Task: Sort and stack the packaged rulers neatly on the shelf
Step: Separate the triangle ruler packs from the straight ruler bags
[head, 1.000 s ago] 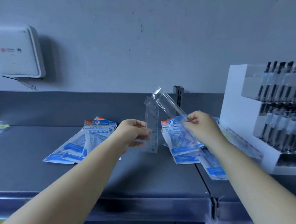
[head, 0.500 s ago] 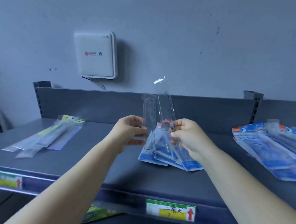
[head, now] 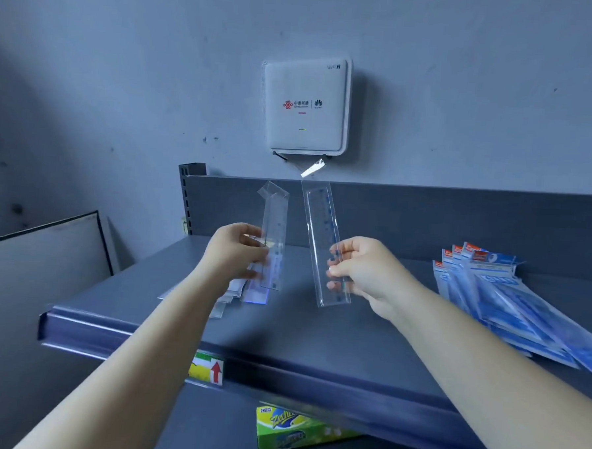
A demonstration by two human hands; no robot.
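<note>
So each hand's got one clear sleeved ruler, both held up off the gray shelf and standing roughly on end; long axes run up-and-down, tops tipped a little toward the wall-mounted wifi box. The left hand pinches its ruler around the lower half, thumb and fingers curled onto the left edge, so most of the sleeve sticks up above the fingers; the right hand does the same with the other ruler, gripping the right edge near the bottom, with the folded flap end up by the wifi box.

What the next bit hinges on, I reckon: the small pile of clear ruler packs lies flat on the shelf down and left of the wifi box, right under and just behind the left hand; so the left ruler is basically above its stack already, and the right one is just beside it, apart from it. Both would need laying over from upright to flat to match the pile.

The fanned blue-and-white packs sit well off to the right of the wifi box; looks like a different kind, so probably not where these go.
</note>
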